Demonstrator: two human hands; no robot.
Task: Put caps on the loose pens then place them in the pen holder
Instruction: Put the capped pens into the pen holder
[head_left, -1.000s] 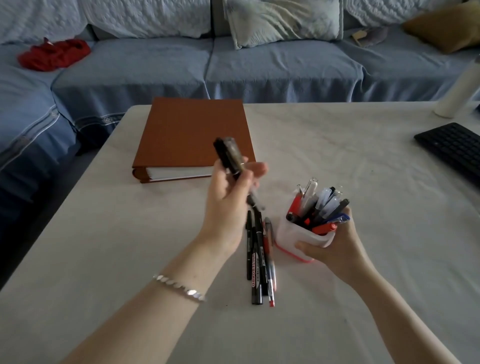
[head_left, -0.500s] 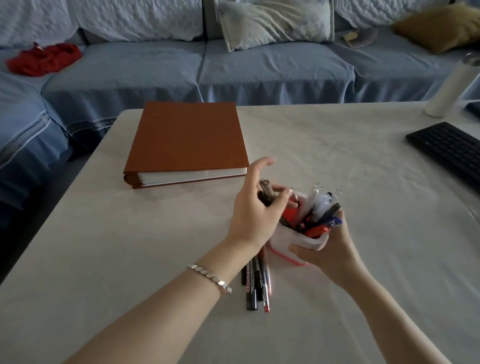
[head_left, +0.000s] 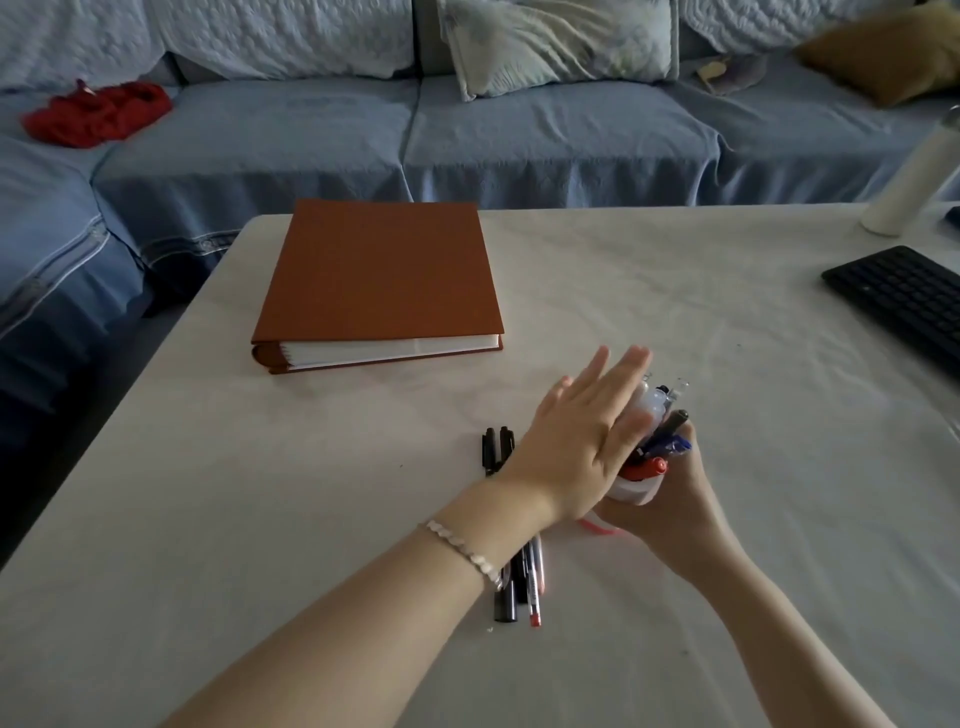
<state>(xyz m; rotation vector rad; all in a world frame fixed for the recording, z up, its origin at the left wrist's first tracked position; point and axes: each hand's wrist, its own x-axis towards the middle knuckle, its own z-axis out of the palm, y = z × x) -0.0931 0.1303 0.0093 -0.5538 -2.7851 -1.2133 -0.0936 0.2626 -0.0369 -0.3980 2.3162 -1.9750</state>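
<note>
From where I stand, several loose pens (head_left: 506, 597) lie on the desk (head_left: 311, 519) awaiting stowing, while the left hand (head_left: 582, 447), grip apart, presses flat on the crowded pen holder (head_left: 636, 491), which the right hand (head_left: 670, 499) clasps.

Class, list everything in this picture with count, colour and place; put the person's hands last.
pen holder: one, white and red, above table, near side
pens in holder: many, mixed colours
loose pens: several, black and red, on table left of pen holder
album: one, brown, table's far side
keyboard: one, black, table's right edge
bottle: one, white, far right
sofa: one, blue, behind table
cloth: one, red, on sofa
left hand: flat on pens in holder
right hand: grips pen holder
</note>
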